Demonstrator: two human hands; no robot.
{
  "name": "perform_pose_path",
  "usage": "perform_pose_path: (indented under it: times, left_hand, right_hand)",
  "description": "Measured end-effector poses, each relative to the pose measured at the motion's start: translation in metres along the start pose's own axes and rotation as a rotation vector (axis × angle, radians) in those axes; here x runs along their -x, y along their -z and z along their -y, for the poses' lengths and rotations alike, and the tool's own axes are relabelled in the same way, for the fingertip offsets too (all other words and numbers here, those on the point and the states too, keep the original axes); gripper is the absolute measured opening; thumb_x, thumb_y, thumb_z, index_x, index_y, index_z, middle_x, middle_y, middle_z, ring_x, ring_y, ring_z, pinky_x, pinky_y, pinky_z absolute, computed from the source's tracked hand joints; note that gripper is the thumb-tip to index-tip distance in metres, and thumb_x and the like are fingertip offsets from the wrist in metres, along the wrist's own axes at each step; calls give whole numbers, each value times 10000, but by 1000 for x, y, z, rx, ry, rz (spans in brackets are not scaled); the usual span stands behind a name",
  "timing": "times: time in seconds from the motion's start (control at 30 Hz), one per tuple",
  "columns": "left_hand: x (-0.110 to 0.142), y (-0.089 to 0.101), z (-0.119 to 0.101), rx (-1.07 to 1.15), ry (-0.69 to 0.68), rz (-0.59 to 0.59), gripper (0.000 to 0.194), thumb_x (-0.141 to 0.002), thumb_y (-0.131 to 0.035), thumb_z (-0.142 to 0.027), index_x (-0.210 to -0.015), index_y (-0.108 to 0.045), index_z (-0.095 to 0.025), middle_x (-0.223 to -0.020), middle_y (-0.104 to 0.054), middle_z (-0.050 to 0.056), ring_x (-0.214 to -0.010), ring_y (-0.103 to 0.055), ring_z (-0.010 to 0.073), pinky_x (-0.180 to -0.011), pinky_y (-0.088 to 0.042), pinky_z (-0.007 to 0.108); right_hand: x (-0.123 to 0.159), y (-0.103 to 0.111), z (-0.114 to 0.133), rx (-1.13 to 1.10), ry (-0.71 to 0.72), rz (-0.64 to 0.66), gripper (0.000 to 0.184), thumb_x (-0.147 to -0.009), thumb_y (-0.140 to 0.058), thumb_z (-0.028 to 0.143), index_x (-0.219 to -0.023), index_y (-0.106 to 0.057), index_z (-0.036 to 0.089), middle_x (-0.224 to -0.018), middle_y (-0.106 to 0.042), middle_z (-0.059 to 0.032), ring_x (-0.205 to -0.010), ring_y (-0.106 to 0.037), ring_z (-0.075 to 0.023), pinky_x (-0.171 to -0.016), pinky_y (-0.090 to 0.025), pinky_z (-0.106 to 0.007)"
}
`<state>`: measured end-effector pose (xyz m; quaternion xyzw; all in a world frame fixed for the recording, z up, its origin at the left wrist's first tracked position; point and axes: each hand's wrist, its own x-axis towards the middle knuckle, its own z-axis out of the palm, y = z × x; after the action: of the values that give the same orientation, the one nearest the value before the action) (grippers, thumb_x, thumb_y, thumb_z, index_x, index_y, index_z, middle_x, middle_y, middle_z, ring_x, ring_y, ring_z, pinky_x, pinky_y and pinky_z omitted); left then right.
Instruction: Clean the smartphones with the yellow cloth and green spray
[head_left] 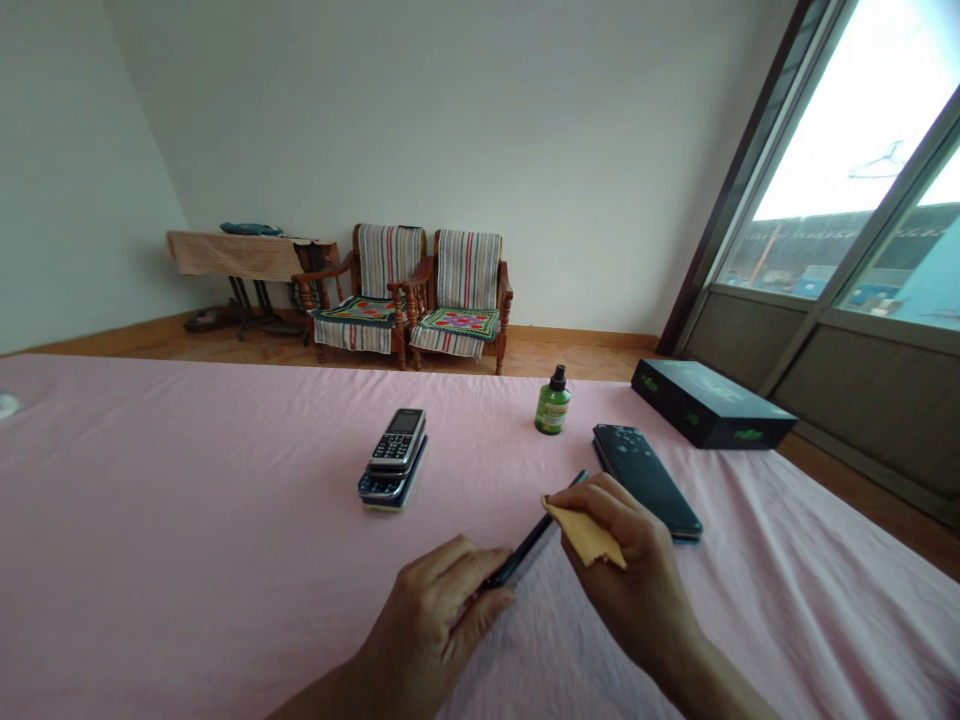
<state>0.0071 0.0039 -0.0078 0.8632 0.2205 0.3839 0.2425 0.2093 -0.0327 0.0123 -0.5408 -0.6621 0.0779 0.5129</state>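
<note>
My left hand [439, 605] grips the near end of a thin dark phone [531, 545] between thumb and fingers. The phone is turned so that mostly its narrow edge shows. In my right hand [637, 550] is a folded yellow cloth [589, 535], pinched close to the phone's far end; whether the cloth touches the phone there is hard to see. Just beyond my right hand lies a dark smartphone [649, 480], which seems to rest on another flat item. A silver keypad phone [399, 440] sits atop other phones, farther off to the left.
A small green bottle [552, 412] with a black cap stands behind the phones. At the back right is a flat black box [709, 405]. Everything rests on a pink cloth [225, 520] covering the surface. Two wooden chairs [459, 270] stand beyond its far edge.
</note>
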Motion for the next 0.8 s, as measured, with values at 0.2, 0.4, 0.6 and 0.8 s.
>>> perform_pose_path:
  times: [0.2,0.4,0.6,0.8]
  left_hand:
    - [0,-1,1,15,40,13,255,-954,-546,-227,-1194,-629,-210,-907,-674,50,-823,-657,172,-744,-520,242]
    - [-2,1,-2,53,84,32,242,-959,-528,-214,-1176,-635,-209,-910,-670,50,-835,-648,174,-745,-508,245]
    - [-3,1,-1,100,142,43,142,-940,-565,-250,-982,-673,-167,-848,-642,50,-779,-622,173,-709,-488,245]
    - [-2,0,-1,182,137,34,195,-932,-584,-330,-948,-702,-176,-791,-614,31,-735,-613,162,-650,-461,223]
  right_hand:
    - [10,-9,-3,150,27,37,432,-573,-445,-24,-898,-631,189,-821,-564,-44,-772,-562,-195,-653,-443,-278]
    - [18,-18,5,88,66,56,478,-558,-436,-27,-948,-620,180,-852,-563,-58,-792,-566,-197,-664,-468,-278]
    - [24,-24,18,-11,150,92,468,-562,-438,-21,-947,-622,172,-819,-557,-57,-731,-579,-182,-589,-469,-251]
    - [27,-28,24,-149,214,118,461,-588,-455,3,-971,-616,203,-814,-552,-41,-700,-593,-163,-552,-469,-227]
